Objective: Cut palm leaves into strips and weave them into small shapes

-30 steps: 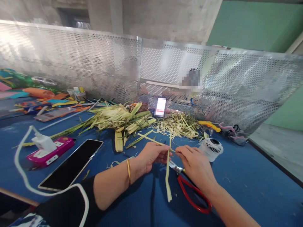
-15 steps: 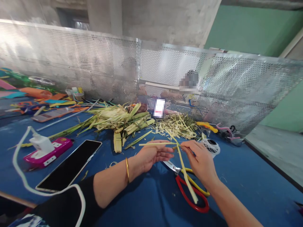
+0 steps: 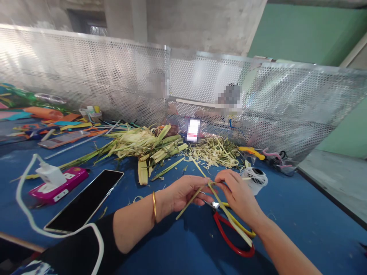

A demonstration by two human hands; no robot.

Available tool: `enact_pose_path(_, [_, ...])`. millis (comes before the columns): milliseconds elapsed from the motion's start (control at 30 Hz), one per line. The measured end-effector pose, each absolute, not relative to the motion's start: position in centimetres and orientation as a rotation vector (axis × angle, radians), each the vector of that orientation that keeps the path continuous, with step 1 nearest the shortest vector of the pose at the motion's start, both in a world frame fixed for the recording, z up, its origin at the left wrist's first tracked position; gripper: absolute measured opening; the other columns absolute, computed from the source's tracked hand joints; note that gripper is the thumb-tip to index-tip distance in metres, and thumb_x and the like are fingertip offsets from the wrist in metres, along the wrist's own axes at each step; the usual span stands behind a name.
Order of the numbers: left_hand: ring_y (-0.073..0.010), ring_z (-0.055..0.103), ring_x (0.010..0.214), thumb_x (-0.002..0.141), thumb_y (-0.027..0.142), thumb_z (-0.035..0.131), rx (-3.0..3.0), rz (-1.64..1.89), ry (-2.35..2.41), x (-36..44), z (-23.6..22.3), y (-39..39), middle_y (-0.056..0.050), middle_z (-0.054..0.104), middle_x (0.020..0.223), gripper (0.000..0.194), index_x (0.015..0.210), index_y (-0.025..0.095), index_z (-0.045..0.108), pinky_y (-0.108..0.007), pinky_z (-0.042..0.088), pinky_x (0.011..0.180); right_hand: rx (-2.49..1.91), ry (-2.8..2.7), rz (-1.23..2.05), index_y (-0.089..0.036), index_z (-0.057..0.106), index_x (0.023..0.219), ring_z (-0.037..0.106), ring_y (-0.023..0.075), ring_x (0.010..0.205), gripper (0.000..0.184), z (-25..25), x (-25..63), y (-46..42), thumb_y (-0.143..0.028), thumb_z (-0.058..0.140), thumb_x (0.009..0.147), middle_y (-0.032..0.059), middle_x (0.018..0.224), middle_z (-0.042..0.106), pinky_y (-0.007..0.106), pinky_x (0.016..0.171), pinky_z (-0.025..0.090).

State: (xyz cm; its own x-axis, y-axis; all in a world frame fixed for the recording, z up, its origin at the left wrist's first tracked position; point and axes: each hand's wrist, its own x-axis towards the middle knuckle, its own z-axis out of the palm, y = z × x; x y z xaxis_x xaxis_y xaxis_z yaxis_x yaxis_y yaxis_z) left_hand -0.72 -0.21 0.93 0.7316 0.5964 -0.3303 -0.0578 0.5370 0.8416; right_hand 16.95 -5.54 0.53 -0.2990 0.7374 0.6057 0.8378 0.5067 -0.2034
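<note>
At the left, a pink power strip (image 3: pixel 75 176) lies beside a dark-screened phone (image 3: pixel 86 202), with a heap of pale leaves (image 3: pixel 134 143) farther back. In the near middle, the left hand (image 3: pixel 187 193) pinches the crossing of narrow leaf strips (image 3: pixel 222 203), its lower fingers loosely curled, above scissors (image 3: pixel 214 206) on the blue table (image 3: pixel 160 244). Just right, the right hand (image 3: pixel 236 189) has thumb and forefinger closed on the strips beside that crossing, near a white string spool (image 3: pixel 258 179).
</note>
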Motion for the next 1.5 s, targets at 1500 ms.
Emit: enact_pose_path(1500, [-0.0055,0.058,0.049,0.085,0.022,0.056,0.895,0.731,0.750,-0.7,1.9,-0.4,-0.011,0.069,0.101,0.016,0.085,0.009,0.065,-0.015,0.038,0.038,-1.449,-1.578,0.963,-0.018,0.062,0.072,0.064,0.0185,0.067,0.040,1.7,17.3,-5.7,-0.053,0.046,0.084,0.0046,0.069,0.067,0.032,0.067,0.051])
